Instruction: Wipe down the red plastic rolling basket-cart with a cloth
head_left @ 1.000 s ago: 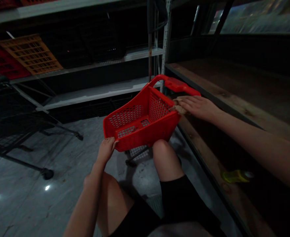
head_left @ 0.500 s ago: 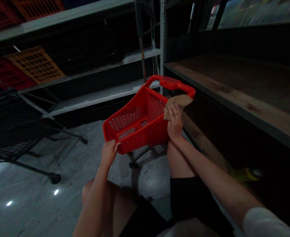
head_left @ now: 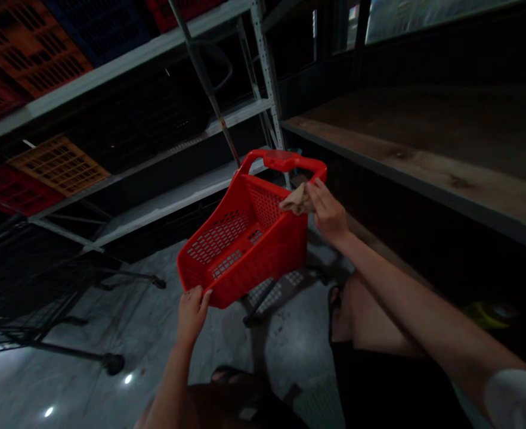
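Observation:
A red perforated plastic shopping basket (head_left: 240,244) with a long handle (head_left: 285,159) is held up in front of me, tilted. My left hand (head_left: 192,313) grips its lower rim at the near corner. My right hand (head_left: 328,213) pinches a bunched tan cloth (head_left: 296,200) against the top of the basket's side wall, just below the handle. The cloth touches the rim, and part of it is hidden by my fingers.
Metal shelving at the left and back holds an orange crate (head_left: 59,165) and a red crate (head_left: 15,190). A dark shopping cart (head_left: 34,292) stands on the tiled floor at left. A wooden shelf board (head_left: 424,155) runs along the right, with a yellow bottle (head_left: 486,314) in shadow below.
The cloth is more tightly bunched, and my right hand has moved off my knee, up along the rim. The basket and the view have tilted, and my left hand still grips the basket.

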Demonstrator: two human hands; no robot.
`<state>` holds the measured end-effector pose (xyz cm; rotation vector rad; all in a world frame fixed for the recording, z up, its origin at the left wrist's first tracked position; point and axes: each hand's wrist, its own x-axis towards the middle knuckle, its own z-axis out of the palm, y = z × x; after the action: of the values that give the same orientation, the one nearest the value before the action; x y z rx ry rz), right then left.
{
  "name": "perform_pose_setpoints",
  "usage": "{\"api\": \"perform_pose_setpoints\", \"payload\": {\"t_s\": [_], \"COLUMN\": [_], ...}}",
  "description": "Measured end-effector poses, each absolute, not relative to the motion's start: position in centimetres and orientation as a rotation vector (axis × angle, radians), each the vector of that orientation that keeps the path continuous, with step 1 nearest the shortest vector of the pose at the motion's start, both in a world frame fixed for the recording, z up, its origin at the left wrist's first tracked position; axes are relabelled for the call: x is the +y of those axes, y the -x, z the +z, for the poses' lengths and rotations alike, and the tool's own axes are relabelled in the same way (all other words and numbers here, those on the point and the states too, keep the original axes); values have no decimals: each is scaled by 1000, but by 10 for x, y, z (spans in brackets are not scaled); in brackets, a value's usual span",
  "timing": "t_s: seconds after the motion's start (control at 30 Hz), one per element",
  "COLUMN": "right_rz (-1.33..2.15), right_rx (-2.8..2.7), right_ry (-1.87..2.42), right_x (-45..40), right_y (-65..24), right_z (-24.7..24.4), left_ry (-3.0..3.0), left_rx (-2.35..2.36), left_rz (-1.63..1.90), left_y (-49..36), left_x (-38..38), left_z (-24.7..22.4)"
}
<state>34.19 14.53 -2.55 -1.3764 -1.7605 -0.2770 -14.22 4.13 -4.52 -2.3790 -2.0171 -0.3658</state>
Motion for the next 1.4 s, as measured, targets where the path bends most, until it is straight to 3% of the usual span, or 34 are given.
{"api": "perform_pose_setpoints", "payload": {"t_s": [0.23, 0.43, 0.63, 0.87, 1.0, 1.23, 1.4], "right_rz": [-117, -16, 65, -71, -18, 58, 243], "right_rx": [-1417, -1477, -1680, -1283, -1057, -1017, -1445], "right_ry": [1438, 1320, 1080, 1055, 1112, 1208, 1304], "right_x": [181, 169, 166, 243, 277, 260, 210], "right_y": [-337, -265, -238, -343, -362, -264, -247], "right_z": [-14, -72, -105, -56, -49, -73, -102], "left_ry": [2559, 3006, 3066, 3054, 3075, 3104, 3096], "left_rx": [-1980, -1524, -1703, -2043, -2059, -2000, -2000], "left_rz": [-30, -451, -959, -1541, -1665, -1771, -1807], "left_y": [94, -33, -94, -71, -70, -70, -66], "left_x": [60, 141, 222, 233, 234, 235, 239], "left_z": [10, 51, 24, 4, 2, -4, -4]}}
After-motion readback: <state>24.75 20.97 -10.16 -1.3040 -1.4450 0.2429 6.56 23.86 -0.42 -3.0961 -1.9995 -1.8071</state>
